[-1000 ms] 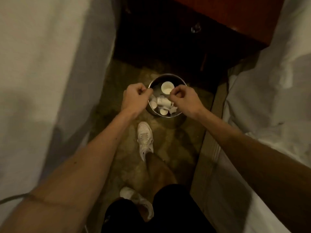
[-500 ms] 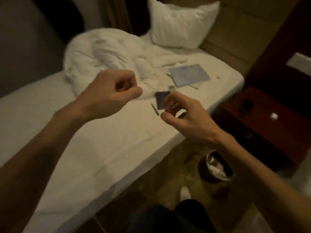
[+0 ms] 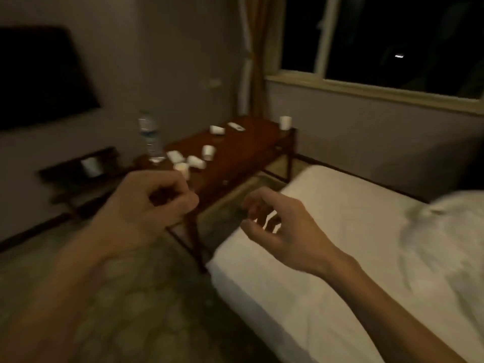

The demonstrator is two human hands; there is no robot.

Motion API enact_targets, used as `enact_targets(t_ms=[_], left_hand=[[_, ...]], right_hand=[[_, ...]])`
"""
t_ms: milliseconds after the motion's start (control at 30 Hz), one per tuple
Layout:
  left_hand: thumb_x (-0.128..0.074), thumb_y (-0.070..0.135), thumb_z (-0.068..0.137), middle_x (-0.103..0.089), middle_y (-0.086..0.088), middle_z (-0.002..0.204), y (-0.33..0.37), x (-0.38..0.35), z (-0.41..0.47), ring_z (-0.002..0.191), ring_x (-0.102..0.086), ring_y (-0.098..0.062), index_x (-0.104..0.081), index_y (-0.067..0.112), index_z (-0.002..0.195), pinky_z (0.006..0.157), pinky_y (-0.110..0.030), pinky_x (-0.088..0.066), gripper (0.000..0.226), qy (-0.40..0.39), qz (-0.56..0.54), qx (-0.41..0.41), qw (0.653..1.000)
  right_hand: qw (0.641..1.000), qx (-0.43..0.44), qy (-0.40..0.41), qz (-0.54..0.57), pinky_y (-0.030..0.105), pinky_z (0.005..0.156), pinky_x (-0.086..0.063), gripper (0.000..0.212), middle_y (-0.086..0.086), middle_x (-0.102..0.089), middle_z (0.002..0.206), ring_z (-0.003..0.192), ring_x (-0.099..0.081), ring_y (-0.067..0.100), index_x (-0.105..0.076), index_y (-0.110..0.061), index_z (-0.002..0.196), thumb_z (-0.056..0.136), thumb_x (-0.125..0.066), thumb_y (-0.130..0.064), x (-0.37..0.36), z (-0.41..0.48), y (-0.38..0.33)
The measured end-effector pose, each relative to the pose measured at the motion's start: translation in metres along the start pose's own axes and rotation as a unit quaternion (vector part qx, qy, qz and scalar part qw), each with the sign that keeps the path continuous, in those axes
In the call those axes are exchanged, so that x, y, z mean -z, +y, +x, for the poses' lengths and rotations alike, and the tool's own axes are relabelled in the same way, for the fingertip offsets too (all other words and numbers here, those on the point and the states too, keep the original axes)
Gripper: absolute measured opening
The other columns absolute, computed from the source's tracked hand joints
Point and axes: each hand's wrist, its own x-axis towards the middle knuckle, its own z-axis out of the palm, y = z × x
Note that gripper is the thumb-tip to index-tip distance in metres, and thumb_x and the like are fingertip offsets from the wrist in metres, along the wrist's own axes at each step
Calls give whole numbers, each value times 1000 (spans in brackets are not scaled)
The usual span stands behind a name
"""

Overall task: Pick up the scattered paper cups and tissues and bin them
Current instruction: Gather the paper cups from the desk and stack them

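Cups (image 3: 208, 152) lie scattered on wooden table (image 3: 235, 150), several tipped, contents not discernible; bottle (image 3: 149, 137) stands at its near end; left hand (image 3: 146, 210) curled into loose fist, empty; right hand (image 3: 282, 229) fingers spread, empty; bin, visible earlier, now out of view.

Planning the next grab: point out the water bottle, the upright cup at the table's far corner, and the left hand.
water bottle (image 3: 149, 134), head view, on its label.
upright cup (image 3: 285, 123), head view, mid wall.
left hand (image 3: 146, 208), head view, back of hand.
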Motion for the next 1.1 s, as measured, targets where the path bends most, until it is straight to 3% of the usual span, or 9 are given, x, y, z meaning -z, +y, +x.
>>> enact_targets(t_ms=[133, 300, 433, 533, 733, 867, 967, 1100], left_hand=[[-60, 52, 83, -62, 5, 62, -42, 55, -36, 53, -56, -6, -70, 26, 73, 52, -13, -40, 30, 75, 33, 34, 996], [-63, 40, 91, -65, 18, 75, -134, 75, -24, 74, -63, -4, -68, 36, 79, 62, -16, -45, 13, 32, 115, 89, 989], [-53, 56, 89, -66, 22, 84, -232, 81, 8, 76, -64, -2, -67, 39, 84, 64, -17, -47, 23, 4, 72, 122, 990], [-59, 41, 94, -68, 22, 85, -318, 91, 41, 78, -66, -2, -68, 37, 88, 66, -20, -51, 11, 20, 19, 163, 986], [-64, 25, 95, -70, 3, 82, -446, 78, 120, 75, -66, -11, -70, 23, 92, 69, -29, -56, 8, -19, -35, 227, 973], [-64, 25, 95, -65, 13, 75, -515, 54, 179, 68, -62, 6, -64, 34, 85, 57, -10, -44, 14, -65, -60, 236, 968], [-64, 27, 95, -66, 12, 75, -562, 33, 219, 66, -62, 3, -67, 30, 89, 57, -11, -43, 7, -81, -72, 259, 960], [-66, 26, 94, -61, 16, 83, -613, 3, 278, 72, -59, 2, -63, 27, 97, 60, -12, -40, 5, -111, -81, 306, 942]], right_hand=[[992, 65, -100, 35, 14, 76, -51, 27, -29, -56, 106, 100, -56, -8, -52, -46, 112, 86, -54, -51, -73, 67, -15], [983, 51, -175, 3, 9, 76, -47, 38, -38, -49, 106, 104, -51, -14, -47, -49, 119, 84, -61, -49, -147, 138, 7], [976, -11, -216, 32, 9, 74, -46, 37, -44, -49, 107, 106, -46, -19, -48, -56, 116, 82, -61, -53, -197, 204, 50], [971, -84, -203, 91, 15, 75, -52, 27, -38, -55, 109, 103, -54, -14, -50, -64, 104, 78, -57, -62, -241, 256, 78], [957, -204, -157, 133, 15, 74, -53, 21, -27, -63, 99, 95, -62, -7, -58, -49, 106, 87, -64, -44, -310, 333, 139], [942, -281, -147, 110, 15, 70, -52, 22, -18, -63, 101, 91, -64, -1, -56, -46, 105, 90, -65, -34, -333, 385, 204], [931, -325, -133, 102, 20, 79, -50, 23, -19, -59, 105, 101, -58, 3, -54, -46, 102, 92, -65, -28, -349, 431, 262], [919, -376, -89, 75, 32, 87, -48, 41, -10, -54, 120, 109, -50, 8, -51, -32, 125, 89, -67, -23, -367, 495, 333]])
